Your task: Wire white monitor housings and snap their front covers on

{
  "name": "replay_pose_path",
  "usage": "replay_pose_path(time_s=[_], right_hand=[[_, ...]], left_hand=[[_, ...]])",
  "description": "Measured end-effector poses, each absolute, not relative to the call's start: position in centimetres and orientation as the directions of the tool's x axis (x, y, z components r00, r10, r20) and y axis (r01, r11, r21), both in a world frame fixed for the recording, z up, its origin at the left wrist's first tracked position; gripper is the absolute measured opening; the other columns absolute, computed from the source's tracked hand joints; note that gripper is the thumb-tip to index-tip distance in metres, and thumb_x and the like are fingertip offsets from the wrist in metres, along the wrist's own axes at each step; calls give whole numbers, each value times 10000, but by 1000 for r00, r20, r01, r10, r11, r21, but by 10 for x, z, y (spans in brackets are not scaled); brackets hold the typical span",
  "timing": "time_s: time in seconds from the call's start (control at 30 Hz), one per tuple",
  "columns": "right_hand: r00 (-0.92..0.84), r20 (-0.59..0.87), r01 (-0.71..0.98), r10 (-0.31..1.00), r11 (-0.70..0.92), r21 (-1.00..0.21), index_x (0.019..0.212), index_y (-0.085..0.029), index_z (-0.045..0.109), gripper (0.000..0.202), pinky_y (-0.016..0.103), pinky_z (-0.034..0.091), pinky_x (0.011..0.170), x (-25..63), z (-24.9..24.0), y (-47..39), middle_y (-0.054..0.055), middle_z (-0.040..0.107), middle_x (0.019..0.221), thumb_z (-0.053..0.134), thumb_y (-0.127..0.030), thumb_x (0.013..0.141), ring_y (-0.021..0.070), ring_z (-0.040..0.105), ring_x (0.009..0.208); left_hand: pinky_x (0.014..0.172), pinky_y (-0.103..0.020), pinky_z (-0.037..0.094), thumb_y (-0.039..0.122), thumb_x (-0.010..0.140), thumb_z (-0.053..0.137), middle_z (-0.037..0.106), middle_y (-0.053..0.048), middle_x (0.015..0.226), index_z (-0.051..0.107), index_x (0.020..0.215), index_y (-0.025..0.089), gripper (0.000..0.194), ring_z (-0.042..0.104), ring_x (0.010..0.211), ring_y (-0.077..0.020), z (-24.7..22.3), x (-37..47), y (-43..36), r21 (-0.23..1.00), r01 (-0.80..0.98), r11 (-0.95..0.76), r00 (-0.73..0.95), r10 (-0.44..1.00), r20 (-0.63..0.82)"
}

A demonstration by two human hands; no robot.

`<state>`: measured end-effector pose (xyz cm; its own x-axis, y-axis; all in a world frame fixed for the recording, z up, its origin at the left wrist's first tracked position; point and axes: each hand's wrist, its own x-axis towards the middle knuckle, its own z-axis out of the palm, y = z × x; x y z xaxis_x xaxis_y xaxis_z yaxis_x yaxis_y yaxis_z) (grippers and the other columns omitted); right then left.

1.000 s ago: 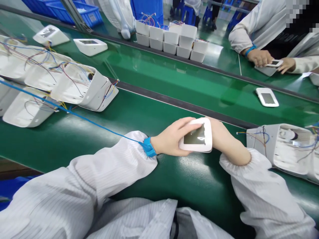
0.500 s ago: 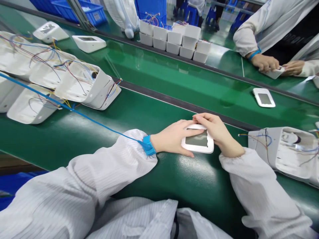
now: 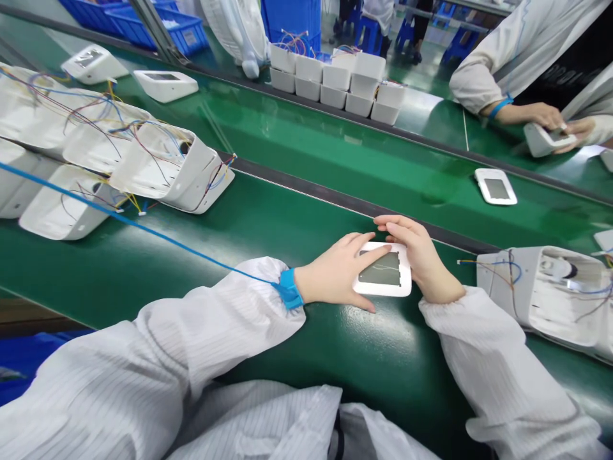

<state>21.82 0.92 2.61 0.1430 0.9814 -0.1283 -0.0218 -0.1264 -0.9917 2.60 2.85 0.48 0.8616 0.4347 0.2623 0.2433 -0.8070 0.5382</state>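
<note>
Panel [image 3: 382, 275] is lying screen up on the near bench [image 3: 268, 223]. Left hand [image 3: 335, 271] is spreading open over its left side; right hand [image 3: 424, 255] is staying open, curving round its right edge, contact hard to tell. Housings [image 3: 205, 185] are sitting left; far right, co-worker [image 3: 479, 86] is holding a unit [image 3: 541, 142].

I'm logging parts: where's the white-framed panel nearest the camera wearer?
Head view, right of centre: the white-framed panel is under the left hand, beside the right hand.

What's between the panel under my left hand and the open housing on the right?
In the head view: your right hand, then a strip of green tabletop.
</note>
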Motion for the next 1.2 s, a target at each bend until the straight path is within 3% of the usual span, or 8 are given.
replay_pose_path(time_s=[0.13, 0.23, 0.43, 0.53, 0.63, 0.73, 1.03, 1.2], right_hand=[[225, 11, 108, 974, -13, -994, 910, -251, 755, 199, 331, 500, 844, 217, 23, 8, 23, 732, 1015, 674, -397, 801, 193, 639, 957], [271, 101, 259, 957, 28, -965, 980, -239, 734, 278, 367, 487, 914, 215, 20, 9, 38, 726, 1075, 632, -460, 846, 206, 641, 1010], [229, 1, 450, 973, -105, -887, 1143, -242, 672, 504, 408, 485, 886, 215, 19, 10, 72, 713, 1141, 530, -640, 869, 244, 653, 989], [175, 12, 505, 984, -79, -860, 1089, -222, 691, 521, 389, 493, 817, 215, 24, 6, 77, 743, 1007, 494, -658, 883, 245, 666, 908], [123, 84, 493, 989, 13, -870, 1077, -219, 683, 483, 364, 496, 788, 215, 28, 2, 66, 749, 953, 526, -633, 883, 230, 676, 860], [104, 159, 503, 982, 86, -860, 1062, -220, 682, 446, 359, 498, 806, 214, 29, 0, 63, 751, 965, 525, -605, 899, 230, 682, 895], [102, 190, 608, 976, 90, -789, 1131, -213, 666, 456, 418, 487, 921, 211, 32, -2, 89, 729, 1117, 528, -580, 897, 256, 670, 1029], [144, 120, 673, 982, -8, -739, 1033, -224, 707, 435, 415, 502, 876, 208, 41, -4, 77, 746, 1061, 580, -597, 849, 277, 679, 994]], left_hand=[[1068, -527, 379, 497, 608, 828, 482, -198, 1362, 359, 1456, 173, 1021, 467, 1239, -360, 7, 28, 22, 535, 289, -794, 837, 480, 260], [1052, -502, 406, 513, 626, 798, 514, -180, 1318, 344, 1446, 149, 1006, 499, 1197, -335, 5, 27, 21, 547, 301, -781, 798, 520, 304], [1061, -551, 383, 583, 691, 729, 498, -201, 1352, 367, 1432, 142, 935, 474, 1242, -373, 2, 23, 28, 500, 311, -808, 710, 547, 444], [1015, -510, 438, 634, 728, 682, 578, -176, 1294, 404, 1422, 158, 886, 556, 1163, -337, 4, 20, 38, 646, 233, -727, 697, 588, 410], [812, -362, 529, 570, 885, 527, 697, -109, 1102, 534, 1330, 162, 604, 663, 925, -234, 6, 18, 47, 893, 193, -407, 648, 736, 196], [674, -271, 500, 521, 948, 445, 735, -60, 996, 684, 1132, 169, 464, 667, 802, -181, 10, 17, 48, 954, 184, -235, 665, 745, 55], [688, -254, 477, 429, 971, 443, 754, -16, 927, 723, 1083, 201, 378, 666, 777, -161, 23, 16, 39, 885, 275, -376, 634, 763, 127], [776, -276, 508, 406, 972, 444, 761, -26, 957, 710, 1108, 220, 352, 697, 867, -187, 23, 16, 37, 853, 278, -443, 629, 755, 187]])
